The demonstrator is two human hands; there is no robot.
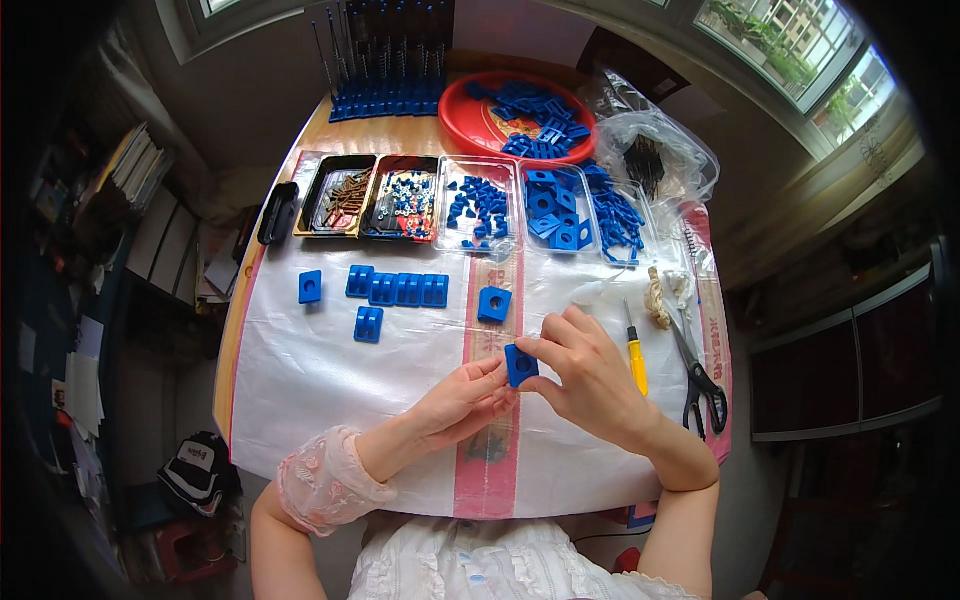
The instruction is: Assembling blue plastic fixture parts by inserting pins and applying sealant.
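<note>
A blue plastic block with a round hole (pixel 521 366) is held up over the middle of the table's near half. My right hand (pixel 585 375) pinches it between thumb and forefinger at its upper and lower edges. My left hand (pixel 462 408) is closed with its fingertips at the block's left side; whether a small part sits between them is hidden. Just beyond my hands lies a similar holed block (pixel 494 304), and another holed block (pixel 310 287) lies farther left. Between them several blue ridged pieces (pixel 409 290) stand in a row, with a single ridged piece (pixel 368 324) nearer me.
Along the back stand trays of brass screws (pixel 348 193), small nuts (pixel 405 195), little blue parts (pixel 478 210) and holed blocks (pixel 557 205). Behind is a red basin (pixel 465 125) of blue pieces. A yellow-handled screwdriver (pixel 637 362) and black-handled scissors (pixel 706 388) lie right.
</note>
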